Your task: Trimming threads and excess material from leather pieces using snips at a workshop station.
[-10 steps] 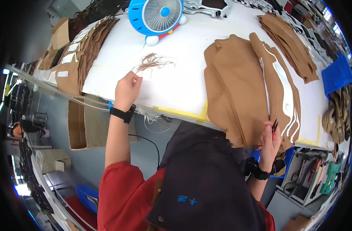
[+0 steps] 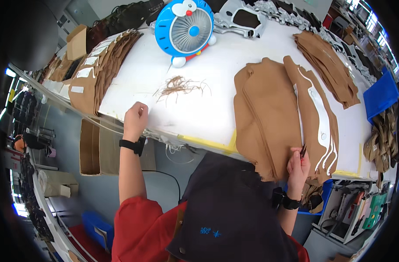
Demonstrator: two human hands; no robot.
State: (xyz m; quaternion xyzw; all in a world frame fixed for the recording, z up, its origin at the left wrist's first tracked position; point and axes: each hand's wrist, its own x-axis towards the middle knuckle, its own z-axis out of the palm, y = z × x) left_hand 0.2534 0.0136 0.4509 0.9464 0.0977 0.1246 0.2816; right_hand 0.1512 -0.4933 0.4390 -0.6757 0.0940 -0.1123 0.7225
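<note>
My left hand (image 2: pixel 135 121) hovers by the front edge of the white table, fingers curled closed; whatever is in them, if anything, does not show. Past it lies a loose heap of brown thread ends (image 2: pixel 177 87). My right hand (image 2: pixel 298 169) is closed around a small dark tool, seemingly thread snips (image 2: pixel 303 151), its tip pointing up. This hand rests at the near end of a brown fabric piece (image 2: pixel 269 109), which overhangs the table edge slightly. Alongside on the right is a narrower brown piece with a white curved strip (image 2: pixel 320 109).
A blue toy-shaped fan (image 2: pixel 186 32) stands at the back. Stacked brown pieces lie at the left (image 2: pixel 101 74) and far right (image 2: pixel 328 67). A blue bin (image 2: pixel 380 94) is at the right edge. Below the table's left side sits a cardboard box (image 2: pixel 116 150).
My left hand has drawn away from the thread heap, leftward and nearer to me. My right hand has shifted slightly left with the snips. The whole view has tilted up a little.
</note>
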